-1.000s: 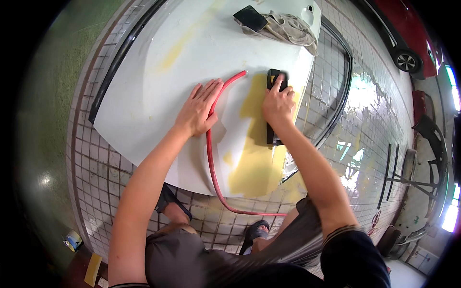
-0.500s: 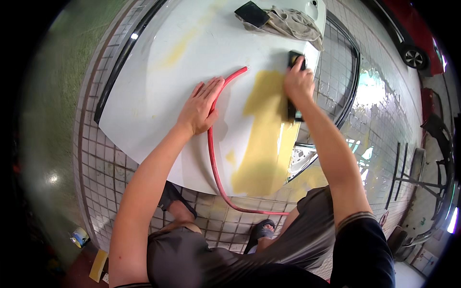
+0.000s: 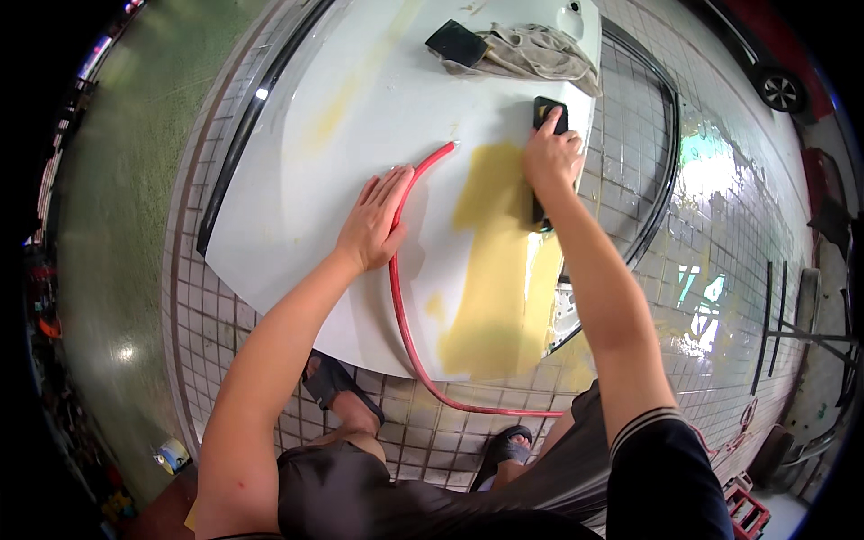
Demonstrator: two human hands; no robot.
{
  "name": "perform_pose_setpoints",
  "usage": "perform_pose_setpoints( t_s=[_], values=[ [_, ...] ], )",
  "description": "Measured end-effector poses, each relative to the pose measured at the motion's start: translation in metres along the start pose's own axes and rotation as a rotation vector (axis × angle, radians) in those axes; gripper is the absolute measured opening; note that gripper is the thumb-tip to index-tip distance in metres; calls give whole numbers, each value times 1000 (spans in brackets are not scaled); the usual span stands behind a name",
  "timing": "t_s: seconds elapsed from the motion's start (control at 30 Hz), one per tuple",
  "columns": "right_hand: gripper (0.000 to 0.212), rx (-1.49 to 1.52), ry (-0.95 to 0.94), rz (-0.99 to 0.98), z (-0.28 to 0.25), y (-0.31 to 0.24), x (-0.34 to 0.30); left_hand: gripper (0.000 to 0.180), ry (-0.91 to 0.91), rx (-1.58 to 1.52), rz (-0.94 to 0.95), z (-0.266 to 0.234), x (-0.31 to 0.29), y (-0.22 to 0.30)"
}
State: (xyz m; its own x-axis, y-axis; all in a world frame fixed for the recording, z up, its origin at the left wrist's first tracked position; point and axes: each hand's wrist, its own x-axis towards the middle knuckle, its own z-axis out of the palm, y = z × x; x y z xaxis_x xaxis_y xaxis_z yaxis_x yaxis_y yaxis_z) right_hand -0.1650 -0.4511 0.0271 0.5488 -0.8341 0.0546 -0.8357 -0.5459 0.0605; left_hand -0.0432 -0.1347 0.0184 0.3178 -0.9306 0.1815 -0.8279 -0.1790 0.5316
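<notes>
The car door (image 3: 288, 216) has smooth white paint with soft gloss. Its yellow patch (image 3: 490, 306) looks matt, with 1 shiny streak (image 3: 529, 265). The red hose (image 3: 403, 324) and the black block (image 3: 544, 104) look like plastic. The rag (image 3: 544, 54) is wrinkled cloth; the floor tiles (image 3: 711, 234) are glossy.
</notes>
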Motion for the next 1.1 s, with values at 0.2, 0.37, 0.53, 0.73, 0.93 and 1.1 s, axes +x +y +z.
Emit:
perform_pose_setpoints(
  t_s=[0.2,0.37,0.53,0.73,0.93,1.1],
  values=[
    [78,-15,-125,-344,1,6,-108,73,12,59,5,-6,-12,-7],
    [68,47,-123,47,2,16,0,58,155,70,77,12,-15,-20],
    [72,-50,-5,-212,28,18,-96,58,108,124,88,23,-18,-26],
    [71,-56,-31,-308,19,10,-99,58,99,143,25,16,-37,-25],
    [77,-75,-5,-203,41,30,28,57,114,232,37,23,-19,-22],
    [76,-33,-9,-133,34,9,10,68,175,150,127,55,3,-20]
  ],
)
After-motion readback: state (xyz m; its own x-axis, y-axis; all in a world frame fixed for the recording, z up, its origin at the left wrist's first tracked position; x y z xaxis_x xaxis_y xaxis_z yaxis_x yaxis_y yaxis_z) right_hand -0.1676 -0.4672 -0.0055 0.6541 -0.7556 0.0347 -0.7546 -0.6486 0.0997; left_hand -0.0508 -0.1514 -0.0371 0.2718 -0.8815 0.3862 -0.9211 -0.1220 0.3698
